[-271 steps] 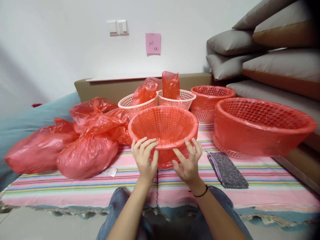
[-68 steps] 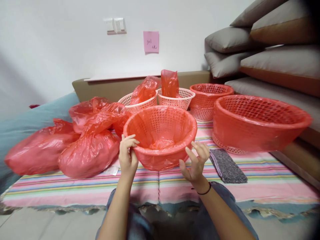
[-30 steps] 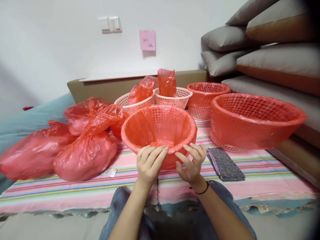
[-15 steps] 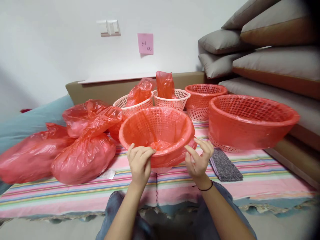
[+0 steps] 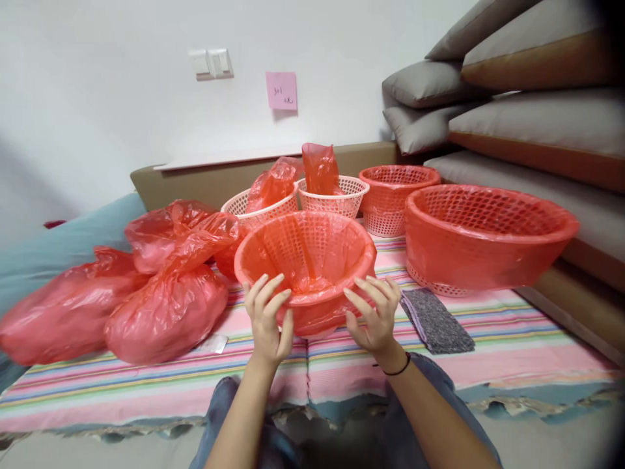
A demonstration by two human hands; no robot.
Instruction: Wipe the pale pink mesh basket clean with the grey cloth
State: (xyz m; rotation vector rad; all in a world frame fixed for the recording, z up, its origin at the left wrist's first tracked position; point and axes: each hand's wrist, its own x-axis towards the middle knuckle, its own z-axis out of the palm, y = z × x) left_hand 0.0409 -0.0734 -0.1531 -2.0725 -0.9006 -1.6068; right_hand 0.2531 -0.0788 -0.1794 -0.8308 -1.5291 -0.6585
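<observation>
In front of me a round plastic basket (image 5: 306, 257) stands on the striped cloth, lined with a red plastic bag (image 5: 322, 316) folded over its rim and down its outside. At the near left of the rim is my left hand (image 5: 268, 316), fingers spread and raised against the bag. My right hand (image 5: 375, 312) is at the near right side, its fingers likewise apart and resting against the bag or very close to it. Neither hand grips anything. The lining hangs loosely inside, and the basket's holes show through it.
Two more bag-covered baskets (image 5: 488, 238) (image 5: 398, 185) stand at right. Behind are pale baskets (image 5: 334, 203) (image 5: 263, 207) holding crumpled red bags. Filled red bags (image 5: 166, 312) lie at left. A grey folded cloth (image 5: 438, 320) lies near my right hand; stacked cushions (image 5: 532, 124) rise at right.
Both hands have loosened from the rim's near edge. Their fingers have spread and now lie along the basket's near sides. The basket itself has stayed nearly in place.
</observation>
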